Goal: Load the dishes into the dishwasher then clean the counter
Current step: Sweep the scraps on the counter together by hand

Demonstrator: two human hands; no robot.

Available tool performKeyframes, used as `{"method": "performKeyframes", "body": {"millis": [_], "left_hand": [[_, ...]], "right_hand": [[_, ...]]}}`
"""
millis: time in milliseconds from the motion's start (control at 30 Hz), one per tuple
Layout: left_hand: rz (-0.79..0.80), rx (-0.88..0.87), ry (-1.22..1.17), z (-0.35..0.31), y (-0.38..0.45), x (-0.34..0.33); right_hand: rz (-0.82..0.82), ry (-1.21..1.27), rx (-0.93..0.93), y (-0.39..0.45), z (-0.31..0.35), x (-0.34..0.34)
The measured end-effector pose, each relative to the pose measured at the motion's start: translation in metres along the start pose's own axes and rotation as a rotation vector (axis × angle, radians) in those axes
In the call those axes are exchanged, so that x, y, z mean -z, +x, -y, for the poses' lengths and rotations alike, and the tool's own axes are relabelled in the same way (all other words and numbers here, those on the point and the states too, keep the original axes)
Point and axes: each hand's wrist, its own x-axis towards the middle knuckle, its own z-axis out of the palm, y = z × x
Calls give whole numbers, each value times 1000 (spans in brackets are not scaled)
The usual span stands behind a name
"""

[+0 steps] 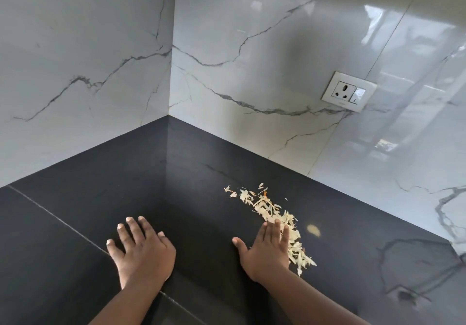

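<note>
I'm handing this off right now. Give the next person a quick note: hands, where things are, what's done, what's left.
Left hand: open, flat on the black counter, holding nothing.
Right hand: open, its fingers at the edge of the pale food scraps.
Scraps lie scattered in a line near the marble wall, below the socket.
No dishes or dishwasher in view; loading cannot be checked.
Left: gather the scraps, clear the counter.

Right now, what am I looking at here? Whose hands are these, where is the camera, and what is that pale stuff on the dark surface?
There is no machine: a person wears one camera on the head, looking down at their own hands. The left hand lies flat on the black counter, fingers spread, holding nothing. The right hand is also flat, its outer edge against a trail of pale vegetable shreds, apparently to sweep them together. Behind are marble-patterned walls with a white socket.
</note>
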Motion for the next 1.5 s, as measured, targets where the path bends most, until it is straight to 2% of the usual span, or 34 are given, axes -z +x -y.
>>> {"method": "performKeyframes", "body": {"millis": [67,100,233,300,367,467,600,667,733,767,933,1100,1200,1267,1367,1500], "left_hand": [[7,-5,9,1,1,0],[8,-7,14,2,1,-1],[7,-11,5,3,1,-4],[2,-12,7,4,1,-5],[-4,-15,20,4,1,-5],[-3,-25,34,3,1,-6],[-6,-89,31,3,-1,-10],[-11,-86,16,4,-4,-11],[-6,-43,37,-5,-14,-12],[-1,-16,59,-15,-24,-13],[11,-55,81,-88,-88,-36],[12,37,94,-128,-99,-47],[28,46,82,-150,-104,-50],[41,7,58,-168,-109,-54],[92,-153,5,-198,-123,-64],[138,-406,-240,-223,-142,-72]], "right_hand": [[-183,8,119,-12,-2,-9],[-201,5,202,-19,2,-14],[-154,-13,650,-57,41,-28],[-157,31,786,-67,51,-24],[-136,32,799,-60,47,-22],[-170,59,658,-38,18,-19],[-159,-36,611,-15,-29,-10],[-212,43,594,-9,-51,-1],[-335,229,537,-3,-82,6],[-343,296,485,2,-101,3],[-158,298,347,16,-188,-18],[-157,497,370,11,-225,-33],[-163,506,444,13,-224,-31],[-158,514,452,15,-224,-31],[-157,518,461,17,-227,-35],[-154,592,434,19,-230,-37]]}}
